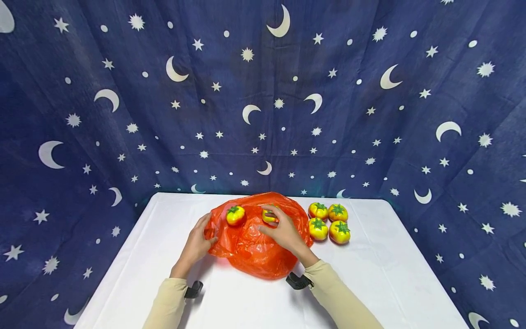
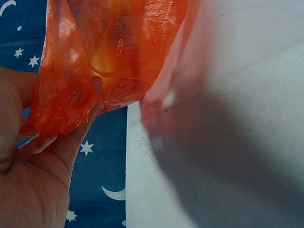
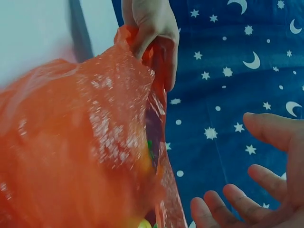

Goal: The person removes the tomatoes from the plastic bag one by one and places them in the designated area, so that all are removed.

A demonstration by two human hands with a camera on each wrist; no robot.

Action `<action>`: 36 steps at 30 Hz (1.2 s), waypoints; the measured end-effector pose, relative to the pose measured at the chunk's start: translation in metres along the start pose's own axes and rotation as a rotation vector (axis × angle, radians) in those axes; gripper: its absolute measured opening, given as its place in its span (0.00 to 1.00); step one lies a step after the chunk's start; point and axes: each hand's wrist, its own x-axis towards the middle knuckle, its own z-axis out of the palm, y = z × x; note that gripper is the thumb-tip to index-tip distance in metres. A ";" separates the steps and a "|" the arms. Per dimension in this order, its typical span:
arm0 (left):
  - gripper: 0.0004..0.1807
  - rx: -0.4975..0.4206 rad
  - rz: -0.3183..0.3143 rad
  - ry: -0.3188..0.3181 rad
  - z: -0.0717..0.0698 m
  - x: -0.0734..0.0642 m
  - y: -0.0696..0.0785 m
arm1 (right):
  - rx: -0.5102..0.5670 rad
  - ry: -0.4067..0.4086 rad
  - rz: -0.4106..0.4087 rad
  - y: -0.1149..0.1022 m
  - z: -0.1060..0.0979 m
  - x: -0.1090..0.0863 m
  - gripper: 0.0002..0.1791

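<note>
An orange-red plastic bag (image 1: 263, 256) lies on the table with its mouth spread. Two yellow-and-red persimmon-like fruits with green leafy tops show at its opening, one on the left (image 1: 235, 216) and another (image 1: 269, 218) partly covered by my right hand. My left hand (image 1: 195, 244) grips the bag's left rim; in the left wrist view the crumpled film (image 2: 61, 104) passes between thumb and fingers. My right hand (image 1: 285, 232) hovers over the bag, and the right wrist view shows its fingers (image 3: 242, 204) spread and holding nothing.
Several more of the same fruits (image 1: 339, 232) stand grouped just right of the bag on the white tablecloth (image 1: 382, 265). A dark blue curtain (image 1: 230, 178) with moons and stars hangs behind the table. Dark wrist devices (image 1: 299, 281) sit under both forearms.
</note>
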 end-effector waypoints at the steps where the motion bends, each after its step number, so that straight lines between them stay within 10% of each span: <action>1: 0.46 0.005 0.002 -0.001 0.000 -0.001 0.000 | 0.002 -0.005 0.005 -0.001 0.002 0.002 0.32; 36: 0.46 -0.001 -0.012 -0.010 0.001 0.000 0.001 | -0.106 -0.004 0.159 0.007 0.060 0.063 0.34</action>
